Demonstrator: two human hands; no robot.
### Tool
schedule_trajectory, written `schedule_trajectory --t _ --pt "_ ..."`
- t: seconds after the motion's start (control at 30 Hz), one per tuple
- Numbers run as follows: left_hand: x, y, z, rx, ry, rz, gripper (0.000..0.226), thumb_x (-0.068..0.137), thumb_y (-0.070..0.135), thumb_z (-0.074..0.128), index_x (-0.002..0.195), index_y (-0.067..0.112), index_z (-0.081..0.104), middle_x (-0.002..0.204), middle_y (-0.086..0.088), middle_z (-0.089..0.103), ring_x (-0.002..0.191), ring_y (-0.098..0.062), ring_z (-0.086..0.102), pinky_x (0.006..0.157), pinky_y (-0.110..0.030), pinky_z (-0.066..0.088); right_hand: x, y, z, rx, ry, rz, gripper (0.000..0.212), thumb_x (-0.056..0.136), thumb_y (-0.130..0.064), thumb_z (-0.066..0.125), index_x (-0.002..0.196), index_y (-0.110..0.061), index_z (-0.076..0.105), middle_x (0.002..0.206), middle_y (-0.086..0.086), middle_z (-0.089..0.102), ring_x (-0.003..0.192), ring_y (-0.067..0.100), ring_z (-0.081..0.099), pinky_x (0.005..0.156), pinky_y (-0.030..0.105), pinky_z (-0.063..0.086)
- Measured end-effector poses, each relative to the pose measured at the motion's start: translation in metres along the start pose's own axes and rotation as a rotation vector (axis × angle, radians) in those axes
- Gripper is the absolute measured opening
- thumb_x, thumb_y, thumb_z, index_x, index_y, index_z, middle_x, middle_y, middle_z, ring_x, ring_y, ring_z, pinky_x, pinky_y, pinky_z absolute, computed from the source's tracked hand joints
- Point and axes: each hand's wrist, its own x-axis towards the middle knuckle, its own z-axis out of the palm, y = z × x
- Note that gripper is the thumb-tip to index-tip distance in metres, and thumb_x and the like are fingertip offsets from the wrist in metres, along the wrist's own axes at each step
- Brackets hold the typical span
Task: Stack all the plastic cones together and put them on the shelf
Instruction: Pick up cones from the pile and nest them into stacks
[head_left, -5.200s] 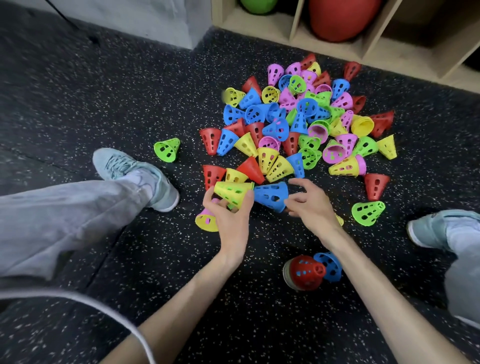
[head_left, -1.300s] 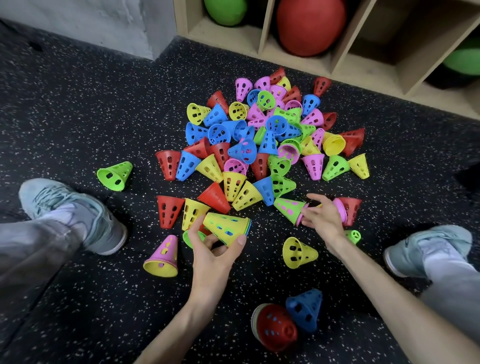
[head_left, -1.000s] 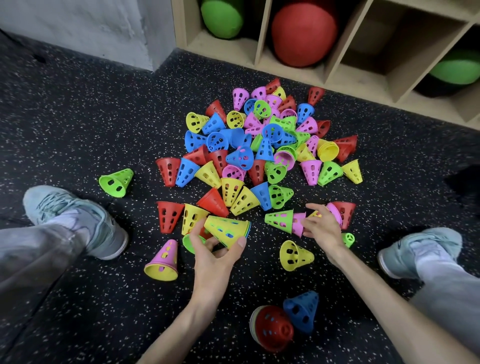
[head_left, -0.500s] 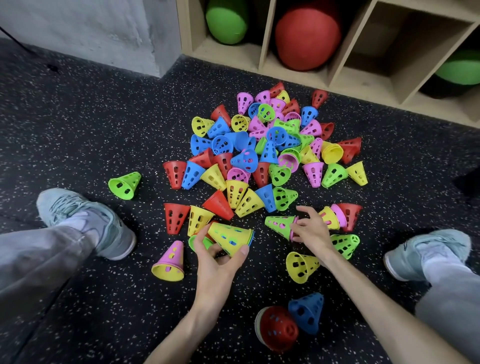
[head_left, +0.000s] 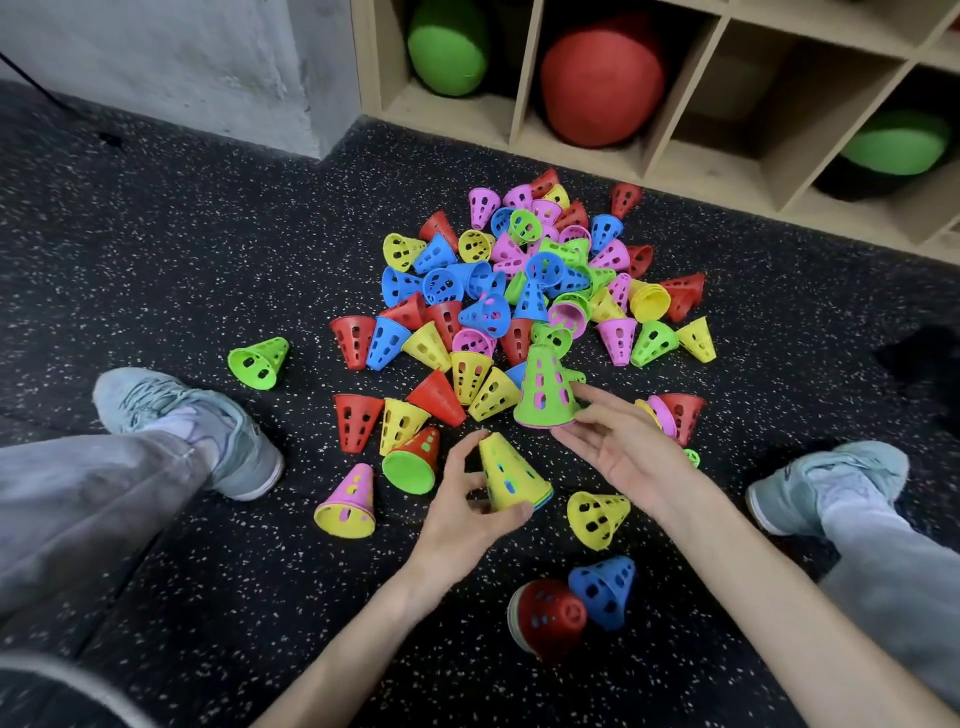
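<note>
Several perforated plastic cones in red, blue, green, yellow and pink lie in a pile (head_left: 519, 291) on the dark speckled floor in front of a wooden shelf (head_left: 571, 140). My left hand (head_left: 462, 514) grips a short nested stack topped by a yellow cone (head_left: 506, 475), tip up. My right hand (head_left: 618, 441) holds a green cone (head_left: 544, 387) upright by its base between thumb and fingers, a pink rim showing beneath it. The green cone hangs just above and right of the stack. A red-topped stack (head_left: 545, 618) lies near my forearms beside a blue cone (head_left: 602, 590).
Loose cones lie around: a yellow one (head_left: 597, 514), a pink-yellow pair (head_left: 348, 504), a green one (head_left: 257, 361). My shoes sit at left (head_left: 192, 426) and right (head_left: 826, 483). The shelf cubbies hold a green ball (head_left: 449, 47) and a red ball (head_left: 602, 83).
My right hand lifted the green cone off the floor and turned it tip up, moving it left toward the stack. My left hand tilted its stack from lying sideways to upright.
</note>
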Motion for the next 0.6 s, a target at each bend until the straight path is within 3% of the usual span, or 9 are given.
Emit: schedule_trajectory --t 0.13,0.3,0.37,0.47,0.6 --pt "-0.005 0.002 0.003 0.094 -0.053 0.009 0.093 0.078 0.024 0.089 0.147 0.052 0.033 0.118 0.001 0.068 0.091 -0.007 0.071 0.078 -0.018 0.054 -0.017 0.011 0.000 0.106 -0.023 0.094 0.038 0.092 0.012 0.053 0.125 -0.003 0.063 0.109 0.023 0.074 0.089 0.027 0.076 0.069 0.031 0.063" --pt "-0.010 0.009 0.000 0.162 -0.082 -0.024 0.109 0.077 0.033 0.090 0.156 0.043 0.017 0.130 0.003 0.062 0.097 -0.006 0.069 0.094 -0.026 0.053 -0.030 0.017 0.003 0.102 -0.050 0.145 0.037 0.093 0.012 0.054 0.127 0.000 0.063 0.114 0.026 0.072 0.095 0.028 0.075 0.073 0.032 0.064" --pt "-0.013 0.016 -0.001 0.176 -0.073 -0.026 0.108 0.079 0.032 0.089 0.156 0.042 0.015 0.128 0.004 0.060 0.100 0.001 0.064 0.087 -0.016 0.047 -0.035 0.018 0.005 0.074 -0.089 0.154 0.036 0.093 0.012 0.054 0.127 0.002 0.063 0.120 0.028 0.069 0.097 0.029 0.074 0.074 0.032 0.064" --pt "-0.017 0.024 -0.005 0.175 -0.062 -0.001 0.097 0.081 0.029 0.087 0.153 0.041 0.024 0.122 0.006 0.060 0.100 0.009 0.058 0.074 -0.006 0.044 -0.042 0.018 0.009 0.011 -0.135 0.164 0.036 0.092 0.012 0.056 0.126 0.003 0.063 0.120 0.029 0.068 0.093 0.029 0.075 0.071 0.030 0.063" --pt "-0.019 0.028 -0.011 0.193 -0.038 0.030 0.079 0.080 0.030 0.087 0.141 0.046 0.039 0.118 0.019 0.058 0.107 0.009 0.057 0.088 -0.013 0.045 -0.049 0.017 0.009 -0.100 -0.147 0.146 0.031 0.092 0.011 0.058 0.120 0.000 0.066 0.112 0.029 0.071 0.084 0.028 0.076 0.071 0.031 0.064"
